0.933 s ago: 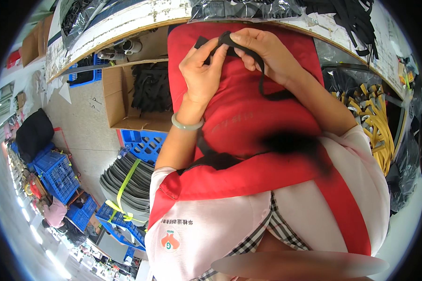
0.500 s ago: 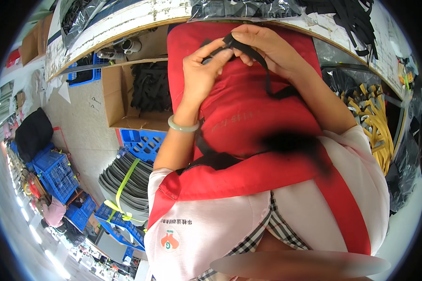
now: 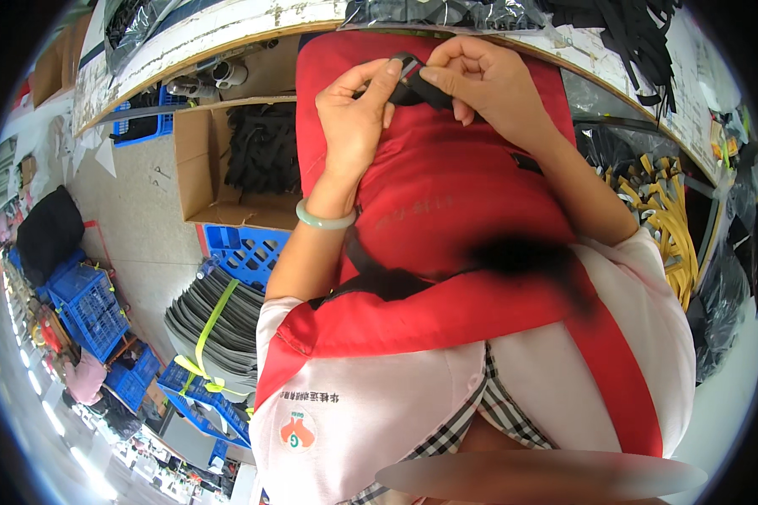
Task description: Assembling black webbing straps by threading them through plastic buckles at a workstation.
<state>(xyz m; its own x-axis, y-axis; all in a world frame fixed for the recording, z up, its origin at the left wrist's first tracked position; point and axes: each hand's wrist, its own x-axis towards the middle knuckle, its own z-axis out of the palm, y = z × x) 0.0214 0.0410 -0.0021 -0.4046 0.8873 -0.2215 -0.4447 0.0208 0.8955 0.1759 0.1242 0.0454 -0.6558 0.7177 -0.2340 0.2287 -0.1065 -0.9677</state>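
Above my red apron [image 3: 472,185], both hands hold a short looped piece of black webbing strap [image 3: 434,94]. A small pale or shiny patch shows on its upper part; whether that is a buckle or a fold, I cannot tell. My left hand [image 3: 354,105], with a pale bangle on the wrist, pinches one side of the strap between thumb and fingers. Gripping the other side is my right hand [image 3: 490,88], its thumb laid against the webbing. The fingertips hide part of the strap.
Ahead runs a worn white table edge [image 3: 253,29], with black straps [image 3: 619,42] hanging over it at right. A cardboard box [image 3: 195,164] of black straps stands left. Yellow-edged straps [image 3: 669,219] lie right. Left are a bundled black stack [image 3: 215,324] and blue crates [image 3: 88,311].
The strap's long tail no longer trails down below my right hand; the webbing is now a short loop between both hands. My hands have drawn slightly apart.
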